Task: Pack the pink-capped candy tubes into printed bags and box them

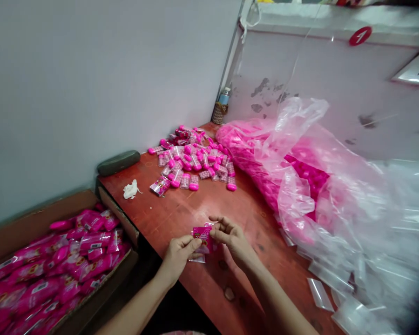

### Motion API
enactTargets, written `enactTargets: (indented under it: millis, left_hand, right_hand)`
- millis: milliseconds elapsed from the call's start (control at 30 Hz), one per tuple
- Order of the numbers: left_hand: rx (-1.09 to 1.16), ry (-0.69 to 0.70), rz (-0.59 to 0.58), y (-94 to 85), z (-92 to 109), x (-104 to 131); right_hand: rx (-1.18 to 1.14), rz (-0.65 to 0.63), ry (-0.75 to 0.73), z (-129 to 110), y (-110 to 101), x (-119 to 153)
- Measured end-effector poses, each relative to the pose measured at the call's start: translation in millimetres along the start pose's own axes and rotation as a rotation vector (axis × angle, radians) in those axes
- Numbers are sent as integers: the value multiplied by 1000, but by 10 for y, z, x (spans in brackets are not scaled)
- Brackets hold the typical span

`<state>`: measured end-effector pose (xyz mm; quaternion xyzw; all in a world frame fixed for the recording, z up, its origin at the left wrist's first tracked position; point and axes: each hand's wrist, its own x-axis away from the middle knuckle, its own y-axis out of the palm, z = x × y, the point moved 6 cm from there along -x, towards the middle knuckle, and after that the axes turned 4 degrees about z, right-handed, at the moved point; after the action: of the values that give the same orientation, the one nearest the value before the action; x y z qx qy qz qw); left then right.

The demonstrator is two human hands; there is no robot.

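Observation:
A pink printed card [203, 236] is held between my two hands above the red table [181, 209]. My left hand [180, 251] grips its left side, thumb on top. At its right edge my right hand [232, 235] pinches it between thumb and fingers. Clear plastic [197, 258] shows below the card near my left fingertips. Beyond my hands lies a pile of small clear containers with pink caps [195, 160]. A pink printed packet [160, 185] rests at the pile's near left edge.
A cardboard box [134, 267] of pink packets [42, 291] stands at the lower left. A large pink plastic bag [254, 163] and loose clear sleeves [380, 260] cover the right side. A dark case [118, 163], white tissue [131, 190] and bottle [224, 96] sit near the wall.

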<state>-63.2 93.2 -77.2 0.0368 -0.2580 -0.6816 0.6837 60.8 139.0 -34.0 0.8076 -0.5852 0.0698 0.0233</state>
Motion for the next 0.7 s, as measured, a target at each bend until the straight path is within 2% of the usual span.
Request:
enactTargets:
  millis: [100,133,233,333,400,533,700]
  left_hand:
    - [35,-21,72,-21,-37,-9]
    - [51,-32,95,-36,-33,-11]
    - [95,-54,149,-77,-5,-24]
    - [144,-79,180,-100,22,-31]
    - [176,-102,199,-110,41,-28]
    - [219,-135,224,-109,96,-38]
    - [340,-162,282,-74,106,-124]
  right_hand:
    - [648,22,-251,-97,-283,-273]
    - [959,78,-359,-162,-410,-409]
    - [1175,147,-411,-296,-846,-922]
    - [1331,43,-446,-368,-1091,-1358]
    - [1406,-49,-457,-364,-1154,-1511]
    - [1485,-125,-443,-297,-1223,-1505]
    - [1489,-60,-315,-174,-1272,-1133]
